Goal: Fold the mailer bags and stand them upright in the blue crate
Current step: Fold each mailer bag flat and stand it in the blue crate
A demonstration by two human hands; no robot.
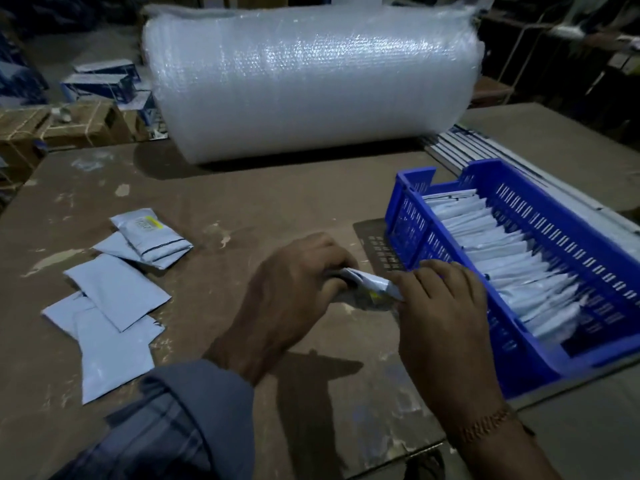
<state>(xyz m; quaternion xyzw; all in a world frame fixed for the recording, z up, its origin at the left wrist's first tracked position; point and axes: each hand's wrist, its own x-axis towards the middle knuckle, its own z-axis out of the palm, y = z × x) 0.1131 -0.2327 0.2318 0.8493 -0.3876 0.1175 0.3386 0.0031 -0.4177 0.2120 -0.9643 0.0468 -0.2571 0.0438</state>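
A pale grey mailer bag (369, 285) is folded small and held between both hands just above the table. My left hand (287, 289) grips its left end with curled fingers. My right hand (440, 306) pinches its right end, close to the near left wall of the blue crate (408, 216). Several folded mailers (512, 258) stand upright in a row inside the crate. Several loose mailer bags (114, 292) lie flat on the table at the left, one with a yellow label (152, 233).
A large roll of bubble wrap (311, 84) lies across the far side of the brown table (259, 199). Flat blue-white boards (460, 147) lie behind the crate. Cardboard boxes (69, 123) stand beyond the table's left edge.
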